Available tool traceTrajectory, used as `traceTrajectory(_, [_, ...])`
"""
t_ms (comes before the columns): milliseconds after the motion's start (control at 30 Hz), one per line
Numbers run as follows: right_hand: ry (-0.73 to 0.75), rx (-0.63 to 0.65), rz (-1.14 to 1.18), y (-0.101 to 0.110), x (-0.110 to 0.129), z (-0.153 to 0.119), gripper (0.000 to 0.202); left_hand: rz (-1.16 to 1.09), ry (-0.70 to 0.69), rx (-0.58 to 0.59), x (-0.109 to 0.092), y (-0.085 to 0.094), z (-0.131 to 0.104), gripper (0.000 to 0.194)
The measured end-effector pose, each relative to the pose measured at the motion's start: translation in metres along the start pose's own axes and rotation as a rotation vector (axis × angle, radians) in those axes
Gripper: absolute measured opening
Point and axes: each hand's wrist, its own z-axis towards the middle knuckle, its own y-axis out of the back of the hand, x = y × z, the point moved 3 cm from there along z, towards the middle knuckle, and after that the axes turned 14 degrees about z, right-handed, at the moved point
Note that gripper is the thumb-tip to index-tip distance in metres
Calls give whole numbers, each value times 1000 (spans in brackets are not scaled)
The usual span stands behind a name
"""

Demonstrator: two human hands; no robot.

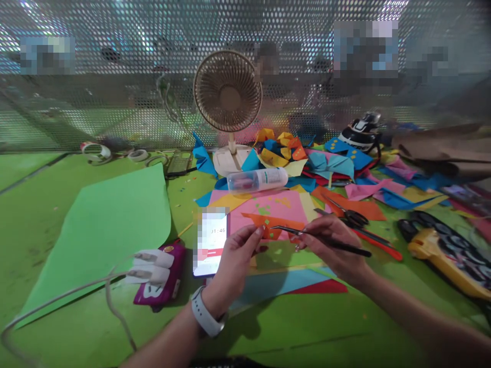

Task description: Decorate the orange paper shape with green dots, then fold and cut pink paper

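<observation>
My right hand (pixel 333 245) grips black tweezers (pixel 330 242), whose bent tip points left toward the fingertips of my left hand (pixel 240 255). Thumb and finger of my left hand are pinched together; whatever they hold is too small to make out. A tiny green paper piece (pixel 266 223) shows by those fingertips. Below both hands lie an orange paper piece (pixel 291 223) and a pink sheet (pixel 238 204) strewn with small green and yellow bits. A lit phone (pixel 210 245) lies just left of my left hand, which wears a white watch (pixel 207 312) on its wrist.
Behind the papers stand a fan (pixel 230 97) and a lying clear bottle (pixel 257 180). Folded coloured papers (pixel 282 148) pile up there. Scissors (pixel 355 217) and a yellow-black tray-like object (pixel 441 250) lie right. Left are a green sheet (pixel 115 220) and a purple power strip (pixel 174 266) with cables.
</observation>
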Motion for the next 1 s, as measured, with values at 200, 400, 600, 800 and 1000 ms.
traceTrajectory(200, [-3, 3, -10, 0, 1, -1, 20, -122, 59, -37, 2, 4, 3, 17])
traceTrajectory(400, [-45, -2, 73, -1, -3, -2, 20, -176, 80, -74, 3, 5, 3, 20])
traceTrajectory(600, [-33, -20, 63, 0, -4, -3, 20, -190, 105, -70, 2, 4, 1, 22])
traceTrajectory(800, [-23, -18, 64, -1, -3, -4, 18, -199, 123, -56, 2, 3, 0, 23])
traceTrajectory(1000, [10, -27, 18, 0, -1, -3, 16, -188, 118, -2, 3, 2, 1, 24])
